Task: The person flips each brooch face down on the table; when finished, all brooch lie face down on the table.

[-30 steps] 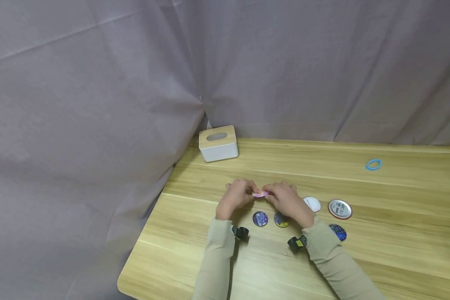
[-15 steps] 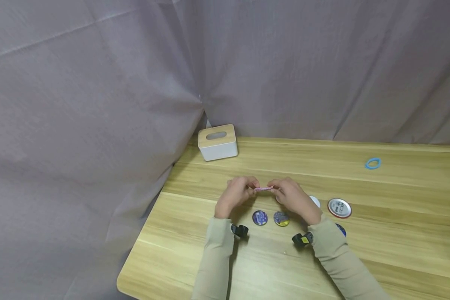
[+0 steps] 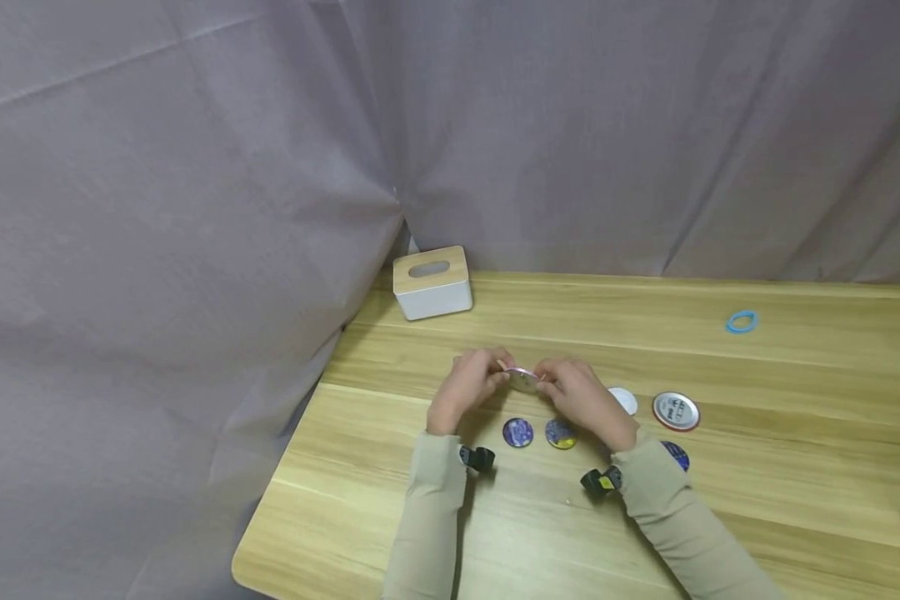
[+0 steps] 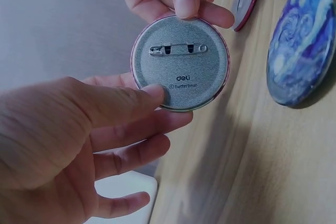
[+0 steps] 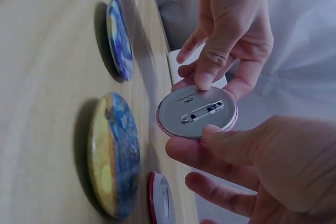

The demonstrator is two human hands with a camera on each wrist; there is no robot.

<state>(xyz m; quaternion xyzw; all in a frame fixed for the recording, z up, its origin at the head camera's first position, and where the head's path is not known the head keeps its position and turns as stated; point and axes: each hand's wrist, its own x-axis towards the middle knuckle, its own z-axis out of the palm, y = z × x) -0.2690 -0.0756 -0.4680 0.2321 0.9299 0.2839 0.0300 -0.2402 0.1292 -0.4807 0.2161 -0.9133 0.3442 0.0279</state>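
Between both hands, above the table, is a round pin badge point(image 3: 523, 380) with its silver back towards me. Its safety-pin clasp and small print "deli" show in the left wrist view, where the badge point(image 4: 181, 66) has a pinkish rim. My left hand point(image 3: 468, 390) pinches one edge, thumb on the back and fingers beneath. At the opposite edge my right hand point(image 3: 583, 402) pinches it the same way, as the right wrist view shows. Just nearer me lie a blue-purple swirl badge point(image 3: 517, 432) and a blue-and-yellow badge point(image 3: 561, 434), picture sides up.
Right of my hands lie a white badge point(image 3: 623, 401), a red-rimmed badge point(image 3: 677, 412) back side up, and a dark blue badge point(image 3: 676, 455) partly behind my sleeve. A tissue box point(image 3: 432, 283) stands at the back left, a blue ring point(image 3: 742, 322) far right.
The held badge has turned over between my fingers: its pink patterned face showed first, then its edge, now its silver back. Both hands stay nearly in place, the right having shifted slightly right.
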